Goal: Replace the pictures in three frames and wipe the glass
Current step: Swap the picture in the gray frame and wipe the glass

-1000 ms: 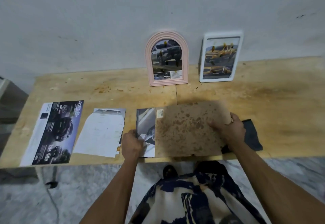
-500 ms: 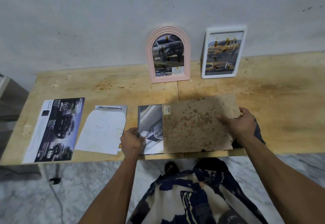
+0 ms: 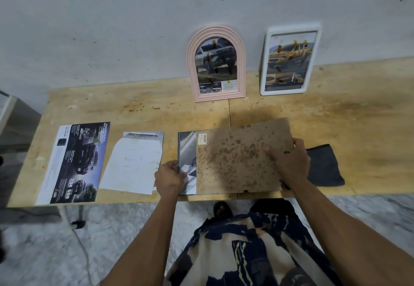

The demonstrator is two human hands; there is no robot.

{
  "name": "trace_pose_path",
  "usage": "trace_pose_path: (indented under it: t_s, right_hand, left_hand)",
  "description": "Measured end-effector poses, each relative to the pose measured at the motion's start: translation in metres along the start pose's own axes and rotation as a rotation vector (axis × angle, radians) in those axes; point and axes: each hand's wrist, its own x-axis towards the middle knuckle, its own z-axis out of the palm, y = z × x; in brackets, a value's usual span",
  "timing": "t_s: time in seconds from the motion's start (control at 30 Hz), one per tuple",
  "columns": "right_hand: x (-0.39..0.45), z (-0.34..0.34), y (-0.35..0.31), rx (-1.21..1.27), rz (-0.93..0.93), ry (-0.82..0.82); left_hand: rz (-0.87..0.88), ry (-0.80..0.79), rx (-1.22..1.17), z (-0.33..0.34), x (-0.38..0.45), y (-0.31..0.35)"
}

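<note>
A stained brown backing board lies tilted over a picture frame lying flat at the table's front edge, with a car picture showing at its left. My right hand grips the board's right edge. My left hand pinches the frame's left edge. A pink arched frame and a white rectangular frame lean upright against the wall, each with a truck picture inside.
Two loose prints lie on the wooden table: a dark car poster at far left and a white-backed sheet beside it. A dark grey cloth lies right of my right hand. The front edge is close.
The backing board has slid to the right with my right hand, uncovering more of the picture at the left. My left hand stays at the frame's left edge.
</note>
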Motion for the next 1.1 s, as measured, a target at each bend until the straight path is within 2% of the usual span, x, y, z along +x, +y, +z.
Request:
trace_pose_path:
  t_s: [0.33,0.73,0.93,1.1]
  right_hand:
    - [-0.004,0.009,-0.002,-0.056,0.053,-0.058]
    - [-0.001,0.024,-0.007,-0.111,0.112,-0.143]
    - [0.000,0.042,-0.014,-0.305,0.142,-0.159]
    - [-0.003,0.052,-0.018,-0.373,0.118,-0.187]
  left_hand:
    - [-0.043,-0.010,0.030,-0.002,0.001,0.003]
    - [0.005,-0.031,0.071,0.001,0.007,0.000]
    - [0.034,-0.034,0.149,0.002,0.009,0.002]
    - [0.041,-0.045,0.165,0.001,0.011,0.002]
